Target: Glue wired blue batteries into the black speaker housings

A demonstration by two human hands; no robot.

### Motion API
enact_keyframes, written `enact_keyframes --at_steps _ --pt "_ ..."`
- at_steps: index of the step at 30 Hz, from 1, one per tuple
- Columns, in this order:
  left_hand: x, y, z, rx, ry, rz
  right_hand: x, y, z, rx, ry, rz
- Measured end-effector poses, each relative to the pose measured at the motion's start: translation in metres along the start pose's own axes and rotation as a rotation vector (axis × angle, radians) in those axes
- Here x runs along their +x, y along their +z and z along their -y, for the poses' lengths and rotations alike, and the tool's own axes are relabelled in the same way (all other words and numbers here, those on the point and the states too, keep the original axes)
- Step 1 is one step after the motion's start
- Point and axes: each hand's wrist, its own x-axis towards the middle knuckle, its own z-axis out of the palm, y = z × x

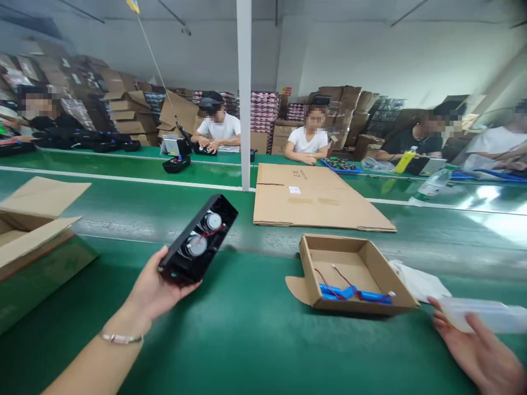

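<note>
My left hand [154, 288] grips a black speaker housing [200, 241] by its lower end and holds it tilted above the green bench. Its open side shows two round silver speaker drivers with red and black wires. At the right edge, my right hand [477, 343] is closed around a translucent whitish plastic bottle [480, 314], slightly blurred and partly cut off by the frame. Between the hands stands an open shallow cardboard box [349, 299]. Inside it lie several blue battery packs [373, 297] with thin red and black leads and white connectors.
A white cloth or bag [424, 282] lies beside the box. Behind it is a flattened carton [313, 197]. A large open carton [41, 263] stands at left. A white post [244, 99] rises mid-bench. Several co-workers sit opposite, and a clear bottle [434, 184] lies tilted at far right.
</note>
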Motion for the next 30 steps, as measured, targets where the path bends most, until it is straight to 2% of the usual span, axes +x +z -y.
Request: enact_keyframes --at_steps 4,8,12,15,17,19,21,22,24,26,28,30 --pt "-0.072 0.01 0.07 -0.065 -0.266 0.071 -0.016 0.013 0.008 0.058 -0.02 0.044" --pt "-0.122 0.019 0.113 -0.074 -0.489 0.088 -0.024 0.016 0.012 0.097 -0.014 0.083" --pt "-0.153 0.027 0.141 -0.083 -0.58 0.136 -0.025 0.015 0.012 0.132 -0.024 0.129" --pt "-0.162 0.029 0.161 -0.046 -0.604 0.19 -0.028 0.018 0.013 0.157 -0.029 0.138" --pt "-0.164 0.025 0.169 0.048 -0.63 0.177 -0.031 0.02 0.015 0.166 -0.033 0.138" --pt "-0.167 0.017 0.167 0.169 -0.649 0.131 -0.033 0.021 0.016 0.17 -0.035 0.143" --pt "-0.172 0.01 0.152 0.32 -0.672 0.128 -0.033 0.021 0.016 0.172 -0.035 0.155" --pt "-0.176 0.009 0.139 0.412 -0.69 0.165 -0.033 0.02 0.016 0.174 -0.037 0.16" --pt "-0.183 0.019 0.108 0.595 -0.692 0.337 -0.031 0.02 0.014 0.182 -0.04 0.168" --pt "-0.185 0.046 0.081 0.77 -0.603 0.527 -0.03 0.02 0.013 0.191 -0.043 0.173" --pt "-0.177 0.089 0.067 1.01 -0.305 0.626 -0.03 0.02 0.013 0.197 -0.042 0.176" --pt "-0.159 0.14 0.072 1.356 0.105 0.703 -0.031 0.02 0.014 0.201 -0.039 0.175"
